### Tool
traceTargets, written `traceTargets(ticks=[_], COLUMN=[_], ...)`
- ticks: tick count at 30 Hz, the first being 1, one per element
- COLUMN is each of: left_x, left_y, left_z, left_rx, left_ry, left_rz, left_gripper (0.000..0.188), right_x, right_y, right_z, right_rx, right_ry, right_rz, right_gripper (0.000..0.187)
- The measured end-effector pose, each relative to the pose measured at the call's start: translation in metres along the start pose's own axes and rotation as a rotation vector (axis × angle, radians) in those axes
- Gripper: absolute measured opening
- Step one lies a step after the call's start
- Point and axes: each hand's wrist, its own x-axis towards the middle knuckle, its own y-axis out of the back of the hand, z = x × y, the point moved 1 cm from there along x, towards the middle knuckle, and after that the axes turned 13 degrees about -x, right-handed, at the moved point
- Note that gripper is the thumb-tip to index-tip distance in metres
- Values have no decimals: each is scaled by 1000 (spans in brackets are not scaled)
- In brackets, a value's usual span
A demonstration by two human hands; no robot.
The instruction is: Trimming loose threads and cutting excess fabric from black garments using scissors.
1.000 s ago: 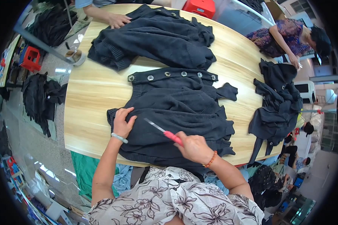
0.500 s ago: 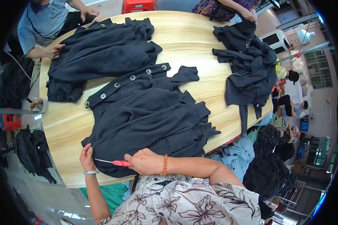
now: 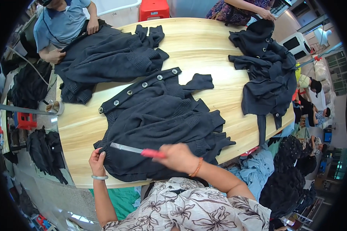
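Note:
A dark knitted cardigan (image 3: 150, 127) with a row of large buttons lies spread on the table right before me. At its near left corner my left hand (image 3: 97, 161) pinches the ribbed edge between thumb and fingers. My right hand (image 3: 177, 157), slightly blurred, is closed round the red handle of a tool with a flat metal blade (image 3: 126, 148). The blade points left over the cardigan, its tip a little short of my left fingers. Whether the blade touches the cloth I cannot tell, nor its exact kind.
The pale wooden table (image 3: 196, 42) has a curved edge. Another dark cardigan (image 3: 108, 57) lies at the far left under a seated person's hands (image 3: 57, 56). A third dark garment (image 3: 268, 77) lies far right by another person. Cloth heaps (image 3: 254, 167) stand beyond the right edge; a red stool (image 3: 154, 9) stands behind.
My right hand has moved right and slightly away from me with the tool, whose blade now shows its flat side. My left hand keeps its pinch. The far-left person's hand has moved onto the cloth.

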Motion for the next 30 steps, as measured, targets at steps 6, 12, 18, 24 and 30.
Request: traceTargets(ticks=[6, 12, 18, 24, 30], left_x=[-10, 11, 85, 208, 208], left_y=[-10, -27, -39, -3, -56], left_z=[-2, 22, 61, -32, -68], left_rx=[574, 357, 261, 603, 567], left_ry=[-31, 62, -255, -278, -120], left_rz=[-143, -180, -32, 162, 170], left_gripper=[28, 15, 14, 36, 113], right_x=[13, 9, 27, 156, 213], right_y=[5, -12, 69, 81, 3], right_z=[129, 155, 141, 166, 237], right_rx=[12, 188, 256, -2, -49], right_ry=[-443, -520, -389, -311, -607], right_rz=[69, -24, 360, 342, 173], right_gripper=[53, 57, 37, 38, 82])
